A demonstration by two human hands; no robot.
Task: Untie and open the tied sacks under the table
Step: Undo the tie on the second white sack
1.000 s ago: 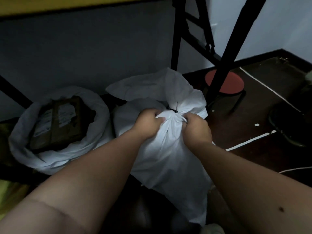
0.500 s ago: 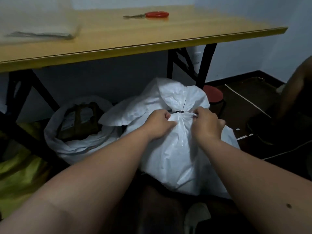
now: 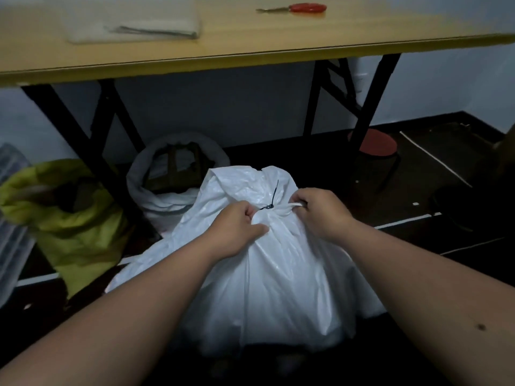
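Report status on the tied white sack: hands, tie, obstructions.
Left hand and right hand each grip the white plastic sack at its neck. Thin black tie still fastened. Nothing blocking.

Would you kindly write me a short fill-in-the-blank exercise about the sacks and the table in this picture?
1. The neck of the white plastic sack gripped by the left hand and the right hand is closed with a thin ____ cable tie.
2. The red-handled scissors lie on top of the ____.
3. The white woven sack behind it is already ____.
4. The crumpled sack at far left is ____ in colour.

Missing words: black; table; open; yellow-green
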